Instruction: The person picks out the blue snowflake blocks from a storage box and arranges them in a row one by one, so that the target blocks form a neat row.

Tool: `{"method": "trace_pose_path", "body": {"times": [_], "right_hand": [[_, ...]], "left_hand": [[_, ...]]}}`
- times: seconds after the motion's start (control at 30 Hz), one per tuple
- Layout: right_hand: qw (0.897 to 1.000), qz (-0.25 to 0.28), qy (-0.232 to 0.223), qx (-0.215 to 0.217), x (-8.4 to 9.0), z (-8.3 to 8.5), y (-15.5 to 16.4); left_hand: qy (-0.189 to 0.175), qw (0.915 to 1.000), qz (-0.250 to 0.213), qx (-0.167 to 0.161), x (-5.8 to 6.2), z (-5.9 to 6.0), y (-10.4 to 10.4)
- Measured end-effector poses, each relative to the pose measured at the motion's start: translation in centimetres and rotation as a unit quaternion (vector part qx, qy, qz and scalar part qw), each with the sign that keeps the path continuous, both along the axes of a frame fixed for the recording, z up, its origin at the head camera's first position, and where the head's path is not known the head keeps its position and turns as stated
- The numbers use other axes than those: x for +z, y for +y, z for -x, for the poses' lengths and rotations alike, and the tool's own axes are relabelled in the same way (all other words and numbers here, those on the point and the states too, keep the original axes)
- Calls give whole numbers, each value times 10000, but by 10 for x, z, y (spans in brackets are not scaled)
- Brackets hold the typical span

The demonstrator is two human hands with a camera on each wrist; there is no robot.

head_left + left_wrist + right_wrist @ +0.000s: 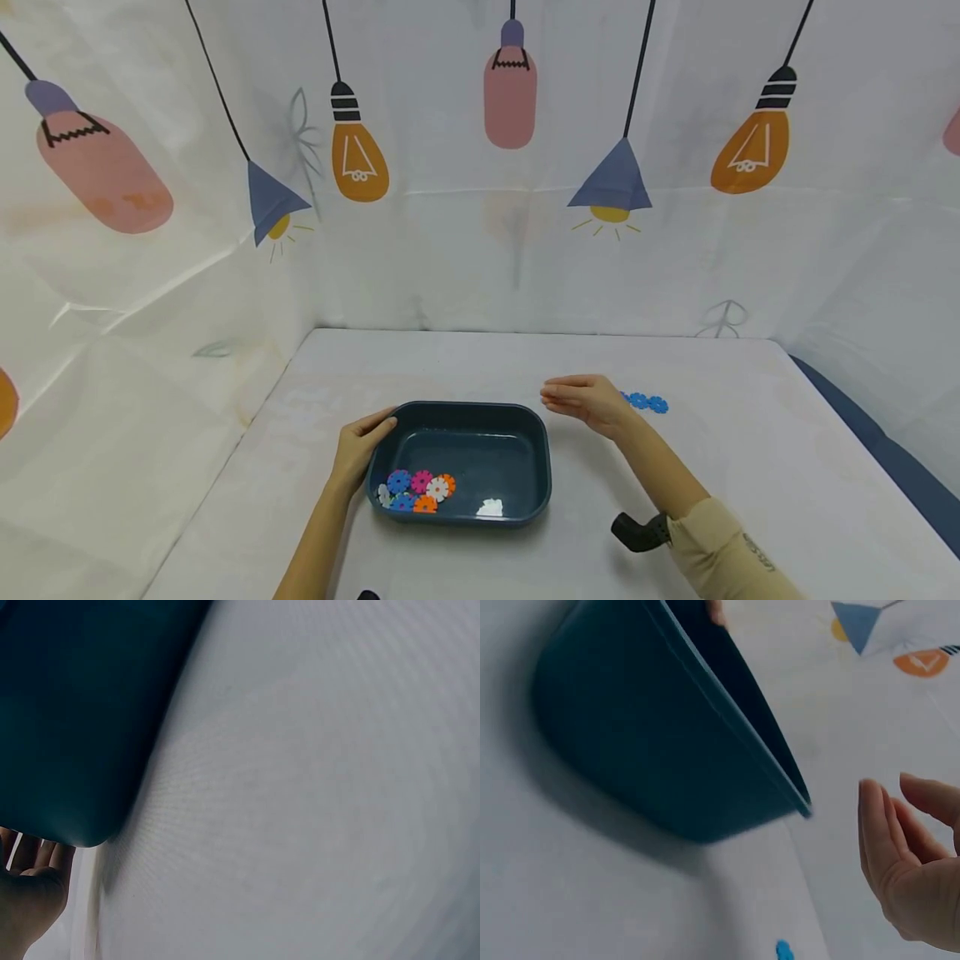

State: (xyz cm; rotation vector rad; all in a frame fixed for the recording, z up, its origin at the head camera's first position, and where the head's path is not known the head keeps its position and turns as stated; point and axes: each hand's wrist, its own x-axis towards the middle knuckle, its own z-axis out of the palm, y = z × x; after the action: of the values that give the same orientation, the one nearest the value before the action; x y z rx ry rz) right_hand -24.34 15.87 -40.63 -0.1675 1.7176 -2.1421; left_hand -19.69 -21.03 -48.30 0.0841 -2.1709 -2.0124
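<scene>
The creased, patterned sheet [450, 258] is cut off by the head view's edges. Below it, the smooth white table [247, 517] is partly covered by a glossy, dark teal tray [495, 462] with rounded corners; in the left wrist view, only a cropped, dim part of its outside is shown. The tray's far left corner is gripped by the left hand [360, 446], whose thumb is laid over the rim and whose fingers are mostly hidden. The right hand [588, 402] is held near the far right corner, untouching, its fingers together, its thumb parted from them. A blue row of discs [649, 403] is partly hidden by that wrist. Notched discs [422, 482], multicoloured, are heaped inside the tray's near left corner, too overlapped to be counted.
</scene>
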Motion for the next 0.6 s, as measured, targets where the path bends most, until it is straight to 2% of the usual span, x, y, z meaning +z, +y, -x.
{"method": "trace_pose_path", "body": {"times": [0.13, 0.27, 0.6], "right_hand": [[9996, 10, 83, 288, -2, -7, -31], [9980, 12, 40, 630, -7, -13, -61], [9920, -380, -137, 1195, -21, -32, -122]], "left_hand": [[-395, 9992, 22, 53, 3, 1, 1], [-602, 9982, -33, -18, 4, 4, 0], [-611, 9980, -122, 56, 5, 2, 2]]}}
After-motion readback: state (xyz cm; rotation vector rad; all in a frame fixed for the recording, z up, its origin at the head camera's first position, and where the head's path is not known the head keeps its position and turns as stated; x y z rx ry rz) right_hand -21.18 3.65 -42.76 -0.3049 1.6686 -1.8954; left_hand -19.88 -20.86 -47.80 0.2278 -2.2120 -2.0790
